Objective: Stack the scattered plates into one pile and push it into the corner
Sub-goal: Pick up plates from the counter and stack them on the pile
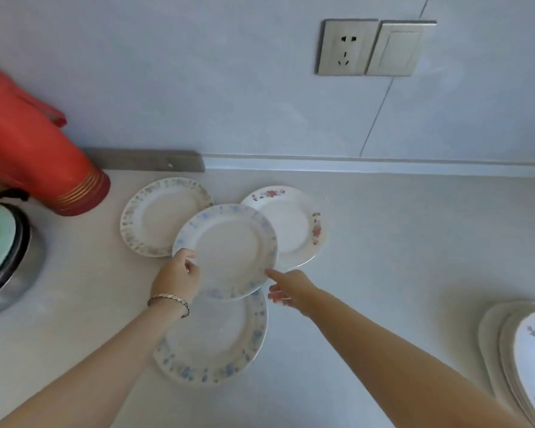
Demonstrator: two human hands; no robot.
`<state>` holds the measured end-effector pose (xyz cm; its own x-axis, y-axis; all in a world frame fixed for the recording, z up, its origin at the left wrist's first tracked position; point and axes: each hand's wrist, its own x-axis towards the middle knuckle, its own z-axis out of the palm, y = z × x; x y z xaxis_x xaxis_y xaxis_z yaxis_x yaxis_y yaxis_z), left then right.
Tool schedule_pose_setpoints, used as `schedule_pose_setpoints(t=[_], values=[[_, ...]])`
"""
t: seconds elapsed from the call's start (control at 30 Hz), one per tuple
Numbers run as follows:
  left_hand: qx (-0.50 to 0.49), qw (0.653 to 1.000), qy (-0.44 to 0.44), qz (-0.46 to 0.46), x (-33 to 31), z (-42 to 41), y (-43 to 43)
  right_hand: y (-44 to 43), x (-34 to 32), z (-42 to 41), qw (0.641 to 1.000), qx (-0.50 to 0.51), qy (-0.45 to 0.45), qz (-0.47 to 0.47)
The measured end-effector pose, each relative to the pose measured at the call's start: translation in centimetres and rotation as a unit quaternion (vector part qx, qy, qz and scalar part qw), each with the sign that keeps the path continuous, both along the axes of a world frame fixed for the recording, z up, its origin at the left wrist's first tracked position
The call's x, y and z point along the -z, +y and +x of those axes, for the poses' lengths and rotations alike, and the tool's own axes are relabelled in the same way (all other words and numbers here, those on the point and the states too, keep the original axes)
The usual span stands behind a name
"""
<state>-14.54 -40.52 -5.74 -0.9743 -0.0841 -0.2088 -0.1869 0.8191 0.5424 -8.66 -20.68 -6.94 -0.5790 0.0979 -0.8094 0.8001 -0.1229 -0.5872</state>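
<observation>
A blue-rimmed plate [226, 250] is held above the counter, overlapping three others. My left hand [178, 278] grips its left edge, thumb on the rim. My right hand [286, 288] touches its right edge with an outstretched forefinger, the other fingers loosely curled. Under it on the counter lie a grey-green-rimmed plate [155, 216] at the back left, a white plate with red flowers [294, 220] at the back right, and a second blue-rimmed plate [217, 344] nearest me.
A red thermos [34, 156] leans at the back left, beside a metal pot with a green lid [3, 257]. A separate pile of flowered plates [519, 353] sits at the right edge. The wall carries a socket [346, 47] and a switch.
</observation>
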Motion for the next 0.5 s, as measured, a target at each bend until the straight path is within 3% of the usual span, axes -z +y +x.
schedule_pose_setpoints(t=[0.07,0.2,0.33,0.5], values=[[0.002,1.0,-0.005,0.014,0.5,-1.2,-1.8,-2.6,1.7,-1.7,0.99,0.122,-0.015,-0.071],[0.007,0.999,-0.01,0.035,1.6,-3.3,-4.1,-4.4,3.4,-3.5,0.964,0.263,-0.023,-0.043],[-0.014,0.999,-0.012,0.029,3.0,-4.4,-5.8,-2.5,3.3,-2.9,0.961,0.274,0.007,-0.039],[0.035,0.985,-0.169,-0.02,5.4,-4.4,-6.9,1.2,2.2,-0.5,0.952,0.304,0.041,0.018]])
